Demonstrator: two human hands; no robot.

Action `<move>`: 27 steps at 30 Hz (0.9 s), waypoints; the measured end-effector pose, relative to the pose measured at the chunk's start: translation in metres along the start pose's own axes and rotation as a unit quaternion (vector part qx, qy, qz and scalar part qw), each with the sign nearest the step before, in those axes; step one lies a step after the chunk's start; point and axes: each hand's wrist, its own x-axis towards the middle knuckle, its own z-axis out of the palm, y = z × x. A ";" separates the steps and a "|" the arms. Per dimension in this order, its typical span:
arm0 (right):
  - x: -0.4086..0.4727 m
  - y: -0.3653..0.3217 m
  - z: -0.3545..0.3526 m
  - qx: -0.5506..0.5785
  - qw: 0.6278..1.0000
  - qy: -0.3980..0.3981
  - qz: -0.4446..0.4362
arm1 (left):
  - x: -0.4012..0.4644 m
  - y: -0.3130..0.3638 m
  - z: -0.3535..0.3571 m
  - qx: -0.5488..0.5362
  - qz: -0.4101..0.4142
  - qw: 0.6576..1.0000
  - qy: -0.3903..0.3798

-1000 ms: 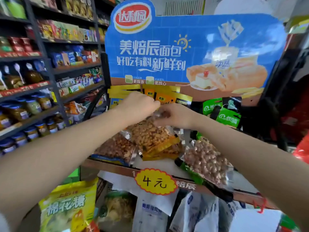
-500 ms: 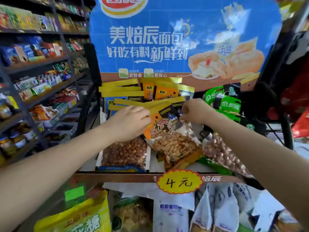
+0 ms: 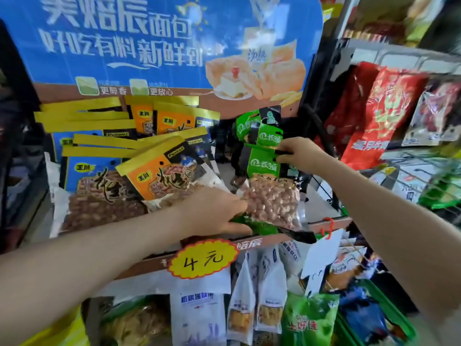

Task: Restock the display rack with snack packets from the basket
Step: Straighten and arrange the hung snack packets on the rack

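A green peanut packet (image 3: 270, 193) stands on the display rack shelf (image 3: 334, 224). My right hand (image 3: 298, 153) pinches its top edge. My left hand (image 3: 214, 213) grips its bottom left corner. To the left lean an orange peanut packet (image 3: 162, 174) and blue peanut packets (image 3: 99, 186), with more of them stacked behind. More green packets (image 3: 259, 128) hang or stand behind the held one. No basket is in view.
A blue bread poster (image 3: 159, 46) backs the rack. A yellow price tag (image 3: 203, 258) hangs on the shelf front. White snack bags (image 3: 257, 293) and a green bag (image 3: 309, 318) fill the tier below. Red packets (image 3: 381, 113) hang on a wire rack at right.
Both hands have let go of the orange peanut packet, which now leans on the shelf, and moved right onto the green packet. The view has shifted right and closer.
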 end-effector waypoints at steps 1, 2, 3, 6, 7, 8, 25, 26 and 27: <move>0.008 0.000 0.001 -0.008 1.000 0.005 -0.021 | 0.008 0.005 -0.002 0.008 -0.044 0.999 -0.019; 0.015 -0.001 0.002 -0.011 0.999 0.010 -0.043 | 0.015 0.009 -0.004 0.020 -0.079 0.996 -0.034; 0.022 -0.001 0.002 -0.010 0.998 0.019 -0.066 | 0.022 0.013 -0.007 0.030 -0.105 0.993 -0.046; 0.037 0.000 -0.001 0.009 0.990 0.058 -0.127 | 0.038 0.018 -0.004 0.031 -0.148 0.987 -0.055; 0.040 0.001 -0.005 0.013 0.986 0.077 -0.150 | 0.045 0.019 -0.003 0.029 -0.160 0.985 -0.063; 0.043 0.001 -0.008 0.014 0.981 0.093 -0.172 | 0.052 0.021 -0.001 0.029 -0.174 0.982 -0.073; 0.022 0.036 -0.014 -0.172 0.950 0.079 -0.247 | 0.038 0.034 0.003 -0.015 -0.209 0.978 -0.018; 0.019 0.034 -0.013 -0.178 0.952 0.080 -0.238 | 0.037 0.034 0.002 -0.027 -0.215 0.976 -0.010; 0.016 0.032 -0.013 -0.177 0.953 0.086 -0.231 | 0.036 0.034 0.000 -0.034 -0.218 0.975 -0.013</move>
